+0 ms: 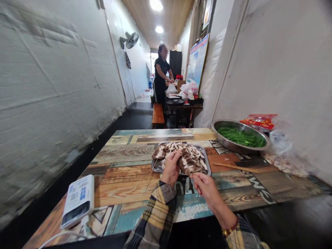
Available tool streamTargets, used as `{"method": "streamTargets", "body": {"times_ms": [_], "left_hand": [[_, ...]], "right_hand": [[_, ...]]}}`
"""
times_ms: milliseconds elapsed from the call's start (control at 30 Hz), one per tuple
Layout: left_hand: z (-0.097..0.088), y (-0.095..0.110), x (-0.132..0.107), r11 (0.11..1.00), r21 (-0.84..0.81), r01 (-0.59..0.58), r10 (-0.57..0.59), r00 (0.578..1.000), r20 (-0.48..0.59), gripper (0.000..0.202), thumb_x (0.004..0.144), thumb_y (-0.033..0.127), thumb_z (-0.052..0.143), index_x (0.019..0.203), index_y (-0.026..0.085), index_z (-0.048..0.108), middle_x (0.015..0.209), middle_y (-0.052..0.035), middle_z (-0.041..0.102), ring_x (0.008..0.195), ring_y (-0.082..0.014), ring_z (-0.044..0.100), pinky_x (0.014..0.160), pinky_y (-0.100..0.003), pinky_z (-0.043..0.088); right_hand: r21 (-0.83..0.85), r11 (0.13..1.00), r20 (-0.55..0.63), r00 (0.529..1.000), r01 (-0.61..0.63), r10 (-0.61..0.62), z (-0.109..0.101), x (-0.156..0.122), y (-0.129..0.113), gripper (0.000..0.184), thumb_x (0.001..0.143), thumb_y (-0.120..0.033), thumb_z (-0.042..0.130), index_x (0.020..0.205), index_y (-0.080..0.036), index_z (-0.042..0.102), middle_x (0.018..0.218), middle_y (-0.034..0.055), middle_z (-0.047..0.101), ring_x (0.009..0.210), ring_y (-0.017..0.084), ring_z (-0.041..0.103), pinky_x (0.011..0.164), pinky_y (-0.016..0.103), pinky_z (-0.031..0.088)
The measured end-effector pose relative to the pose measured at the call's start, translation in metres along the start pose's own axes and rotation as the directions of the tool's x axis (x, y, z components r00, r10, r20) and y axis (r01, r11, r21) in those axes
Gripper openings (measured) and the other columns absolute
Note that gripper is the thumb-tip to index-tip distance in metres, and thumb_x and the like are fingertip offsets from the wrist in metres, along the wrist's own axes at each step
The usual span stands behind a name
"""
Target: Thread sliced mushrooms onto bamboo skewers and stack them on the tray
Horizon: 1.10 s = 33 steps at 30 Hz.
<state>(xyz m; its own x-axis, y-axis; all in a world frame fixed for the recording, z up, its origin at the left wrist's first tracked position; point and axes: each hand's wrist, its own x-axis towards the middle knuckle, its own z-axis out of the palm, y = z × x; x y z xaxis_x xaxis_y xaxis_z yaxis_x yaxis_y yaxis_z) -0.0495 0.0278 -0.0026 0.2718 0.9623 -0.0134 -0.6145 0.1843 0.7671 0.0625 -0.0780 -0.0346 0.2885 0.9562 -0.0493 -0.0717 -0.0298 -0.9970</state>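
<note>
A metal tray (206, 156) on the table holds torn oyster mushrooms (195, 154). Over its front part, a skewer of brown-capped mushrooms (185, 162) is between my two hands. My left hand (172, 170) is closed, thumb and fingers against the mushrooms on their left side. Below their near end, my right hand (203, 186) is closed in a pinch at the skewer's end; the stick itself is mostly hidden. A threaded mushroom skewer (159, 152) rests on the tray's left side, with thin bamboo sticks jutting toward me over the rim.
Bamboo skewers (234, 167) lie right of the tray. Behind them stands a steel basin (241, 149) of green chives (240, 137), beside plastic bags (282, 143). A white payment box (79, 200) with a cable sits at left. Farther back, a person (162, 74) stands by another table.
</note>
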Motion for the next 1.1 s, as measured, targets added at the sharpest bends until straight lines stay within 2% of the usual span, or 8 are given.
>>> {"method": "streamTargets", "body": {"times_ms": [100,267,533,767,933,1000,1033,1100], "left_hand": [[-0.003,-0.004,0.0,1.0,-0.016,0.003,-0.004,0.999,-0.054,0.031,0.057,0.035,0.08,0.079,0.016,0.068,0.076,-0.0009,0.066,0.065,-0.0106,0.059,0.062,-0.023,0.045],[0.0,-0.013,-0.003,1.0,-0.019,0.016,-0.017,0.999,-0.036,0.03,0.056,0.037,0.08,0.07,0.014,0.067,0.063,0.0017,0.058,0.058,-0.0086,0.051,0.057,-0.021,0.039],[0.004,-0.019,-0.006,0.999,0.029,0.036,-0.034,0.996,-0.079,0.034,0.054,0.04,0.081,0.067,0.013,0.066,0.062,0.0002,0.058,0.056,-0.0088,0.049,0.056,-0.021,0.036],[0.006,-0.022,-0.007,0.997,0.034,0.064,-0.062,0.997,-0.054,0.035,0.055,0.04,0.081,0.071,0.013,0.066,0.064,-0.0002,0.059,0.058,-0.0097,0.052,0.058,-0.023,0.04],[-0.017,0.006,-0.01,0.975,0.194,-0.105,0.112,0.993,-0.027,0.042,0.07,0.044,0.071,0.102,0.018,0.065,0.087,-0.0061,0.067,0.071,-0.0131,0.059,0.067,-0.025,0.044],[-0.04,0.025,-0.009,0.874,0.441,-0.202,0.264,0.961,-0.082,0.034,0.073,0.042,0.066,0.096,0.017,0.065,0.084,-0.0066,0.068,0.071,-0.0148,0.059,0.067,-0.026,0.043],[-0.052,0.035,-0.009,0.763,0.602,-0.234,0.365,0.925,-0.104,0.027,0.074,0.04,0.064,0.088,0.017,0.066,0.081,-0.0064,0.067,0.073,-0.016,0.058,0.068,-0.027,0.042],[-0.074,0.053,-0.009,0.426,0.888,-0.176,0.505,0.86,-0.071,0.019,0.077,0.035,0.059,0.077,0.017,0.066,0.077,-0.0062,0.065,0.076,-0.0186,0.057,0.072,-0.028,0.04]], "right_hand": [[-0.104,0.994,0.026,1.0,0.015,-0.013,-0.004,-0.002,0.009,0.053,0.07,-0.063,0.063,0.087,-0.013,0.069,0.047,-0.0051,0.051,0.031,0.006,0.039,0.032,0.017,0.024],[-0.271,0.956,0.032,0.993,0.116,-0.111,-0.013,-0.009,0.021,0.049,0.079,-0.061,0.057,0.092,-0.014,0.068,0.05,-0.003,0.055,0.035,0.011,0.049,0.036,0.021,0.037],[-0.435,0.88,-0.025,0.974,0.193,-0.226,-0.012,-0.013,0.025,0.042,0.087,-0.055,0.049,0.083,-0.017,0.067,0.049,-0.0035,0.05,0.037,0.011,0.045,0.04,0.023,0.035],[-0.298,0.943,-0.005,0.988,0.148,-0.157,-0.006,-0.011,0.024,0.043,0.083,-0.057,0.053,0.085,-0.016,0.066,0.047,-0.0044,0.047,0.035,0.01,0.04,0.036,0.022,0.03],[-0.086,0.991,-0.04,0.994,0.098,-0.102,-0.013,-0.008,0.021,0.044,0.08,-0.058,0.057,0.087,-0.015,0.065,0.047,-0.0059,0.045,0.035,0.008,0.035,0.036,0.02,0.025],[-0.012,0.996,-0.086,0.992,0.091,-0.092,-0.017,-0.006,0.023,0.044,0.079,-0.058,0.059,0.087,-0.015,0.065,0.047,-0.0061,0.045,0.035,0.007,0.033,0.036,0.02,0.023],[0.016,0.996,-0.104,0.991,0.092,-0.09,-0.018,-0.005,0.024,0.045,0.078,-0.058,0.06,0.086,-0.015,0.065,0.048,-0.006,0.045,0.035,0.007,0.033,0.035,0.02,0.022],[0.051,0.995,-0.116,0.99,0.087,-0.081,-0.02,-0.003,0.027,0.045,0.076,-0.059,0.061,0.083,-0.015,0.065,0.047,-0.0056,0.046,0.035,0.008,0.033,0.035,0.02,0.022]]}}
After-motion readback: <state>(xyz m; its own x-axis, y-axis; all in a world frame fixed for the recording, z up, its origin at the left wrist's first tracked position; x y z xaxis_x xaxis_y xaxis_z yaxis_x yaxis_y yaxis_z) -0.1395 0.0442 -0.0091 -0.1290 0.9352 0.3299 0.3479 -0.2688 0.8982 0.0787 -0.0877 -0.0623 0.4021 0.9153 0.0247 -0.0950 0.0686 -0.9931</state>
